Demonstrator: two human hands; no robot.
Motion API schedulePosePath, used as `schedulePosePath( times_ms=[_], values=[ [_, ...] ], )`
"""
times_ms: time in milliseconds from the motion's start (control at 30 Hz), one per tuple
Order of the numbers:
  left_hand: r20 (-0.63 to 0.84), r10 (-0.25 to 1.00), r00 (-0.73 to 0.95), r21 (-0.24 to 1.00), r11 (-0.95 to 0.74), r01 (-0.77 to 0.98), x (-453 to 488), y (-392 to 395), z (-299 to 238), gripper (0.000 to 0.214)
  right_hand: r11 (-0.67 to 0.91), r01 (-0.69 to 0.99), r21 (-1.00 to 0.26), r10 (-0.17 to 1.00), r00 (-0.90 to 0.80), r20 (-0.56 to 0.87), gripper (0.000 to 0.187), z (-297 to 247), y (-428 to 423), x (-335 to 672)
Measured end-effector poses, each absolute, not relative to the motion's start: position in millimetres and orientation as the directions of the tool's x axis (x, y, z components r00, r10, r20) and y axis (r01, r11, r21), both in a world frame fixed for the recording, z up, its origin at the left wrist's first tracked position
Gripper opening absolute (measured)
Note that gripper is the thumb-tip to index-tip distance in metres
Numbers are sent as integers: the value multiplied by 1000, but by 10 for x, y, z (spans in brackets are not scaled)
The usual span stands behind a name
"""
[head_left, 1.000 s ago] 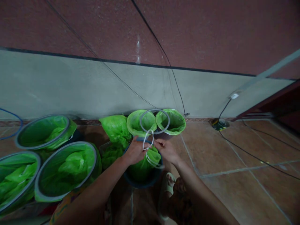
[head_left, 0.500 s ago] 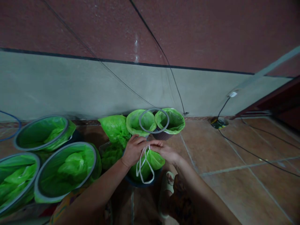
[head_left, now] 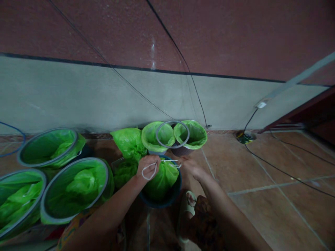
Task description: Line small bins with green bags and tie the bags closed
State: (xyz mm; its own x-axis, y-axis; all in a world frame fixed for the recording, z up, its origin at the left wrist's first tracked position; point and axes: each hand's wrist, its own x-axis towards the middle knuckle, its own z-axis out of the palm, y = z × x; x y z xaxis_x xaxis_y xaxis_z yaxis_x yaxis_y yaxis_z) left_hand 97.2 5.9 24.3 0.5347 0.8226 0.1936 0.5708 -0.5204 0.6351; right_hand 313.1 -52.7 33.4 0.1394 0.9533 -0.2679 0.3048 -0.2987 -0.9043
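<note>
A green garbage bag [head_left: 162, 179] stands gathered at its neck inside a dark blue bin [head_left: 178, 190] between my feet. White drawstring [head_left: 167, 160] stretches across the bag's top from one hand to the other. My left hand [head_left: 148, 168] is closed on the drawstring, and a white loop hangs over its fingers. On the other side my right hand [head_left: 190, 166] pinches the string's other end; its fingers are a little blurred. Behind the hands lies a tied green bag [head_left: 128, 141], beside two small lined bins.
Large green-lined bins with grey rims [head_left: 106, 181] crowd the left side. A loose grey ring [head_left: 157, 134] rests across the two small bins [head_left: 204, 139] by the wall. Black cable [head_left: 272, 174] runs over the tiled floor at right, near a dark round container [head_left: 246, 137].
My hands, close together over the bag's neck before, have drawn apart sideways. The drawstring that hung in a long loop is pulled taut between them, and the bag's top is bunched.
</note>
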Motion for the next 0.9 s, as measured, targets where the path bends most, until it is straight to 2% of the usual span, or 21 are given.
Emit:
schedulePosePath(
  times_ms=[67, 100, 200, 300, 433, 533, 633, 733, 833, 900],
  values=[
    [100, 862, 496, 676, -425, 602, 965, 101, 244, 19, -315, 299, -901, 947, 170, -274, 22, 349, -530, 3167],
    [34, 884, 467, 737, -338, 586, 972, 121, 248, 19, -330, 289, -899, 940, 184, -286, 21, 359, -528, 3171],
    [-177, 888, 424, 891, -38, 452, 1033, 143, 272, 26, -371, 205, -906, 922, 195, -333, 28, 399, -519, 3130],
    [-299, 854, 425, 934, 171, 313, 1110, 98, 320, 25, -371, 76, -925, 922, 151, -357, 38, 474, -521, 3052],
    [-382, 795, 471, 919, 383, 97, 1167, 11, 395, 32, -230, 28, -973, 973, 32, -229, 38, 626, -557, 2954],
    [-318, 736, 598, 939, 333, 90, 1176, -21, 421, 26, -109, 44, -993, 989, -92, -113, 40, 725, -588, 2881],
    [-200, 626, 754, 979, 155, 132, 1173, -34, 419, 15, -70, 45, -997, 989, -124, -75, 44, 755, -597, 2822],
    [-164, 583, 795, 980, 3, 200, 1174, -41, 411, 19, -159, 31, -987, 984, -77, -161, 48, 697, -590, 2804],
    [-133, 617, 776, 978, -47, 205, 1181, -31, 393, 26, -324, 38, -945, 943, -72, -326, 64, 582, -586, 2812],
    [-107, 660, 743, 980, -57, 191, 1186, -16, 362, 26, -356, 89, -930, 925, -108, -364, 63, 506, -586, 2818]
  ],
)
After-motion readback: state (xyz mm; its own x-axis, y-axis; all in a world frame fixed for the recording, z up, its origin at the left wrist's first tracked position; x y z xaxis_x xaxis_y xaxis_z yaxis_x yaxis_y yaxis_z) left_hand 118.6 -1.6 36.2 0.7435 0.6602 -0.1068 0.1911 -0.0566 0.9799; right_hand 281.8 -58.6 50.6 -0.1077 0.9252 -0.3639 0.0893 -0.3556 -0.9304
